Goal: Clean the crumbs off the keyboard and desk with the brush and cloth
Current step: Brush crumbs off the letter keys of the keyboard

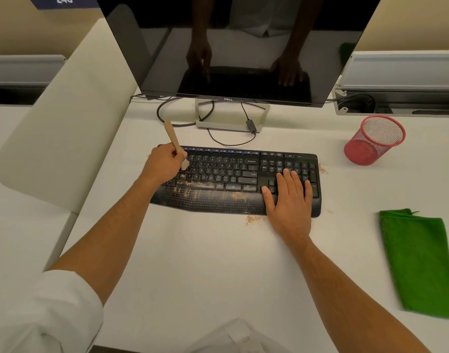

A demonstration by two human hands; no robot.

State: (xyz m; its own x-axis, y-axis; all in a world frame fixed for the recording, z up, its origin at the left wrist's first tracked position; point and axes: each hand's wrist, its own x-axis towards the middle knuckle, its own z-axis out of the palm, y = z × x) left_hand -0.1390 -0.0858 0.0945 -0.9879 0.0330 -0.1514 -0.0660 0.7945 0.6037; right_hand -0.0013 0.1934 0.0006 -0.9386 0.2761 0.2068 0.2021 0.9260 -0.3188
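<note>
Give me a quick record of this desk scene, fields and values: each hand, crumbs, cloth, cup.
left hand: grips the brush, bristles on the keyboard's left keys
right hand: flat on the keyboard's right end, empty
crumbs: on the lower keys and palm rest; patches also on the desk in front and to the right
cloth: green, lying unused on the right
cup: red mesh, tilted, far right

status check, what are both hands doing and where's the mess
Left hand holds wooden brush on black keyboard. Right hand flat on its right end. Tan crumbs on wrist rest, desk. Green cloth untouched.
</note>
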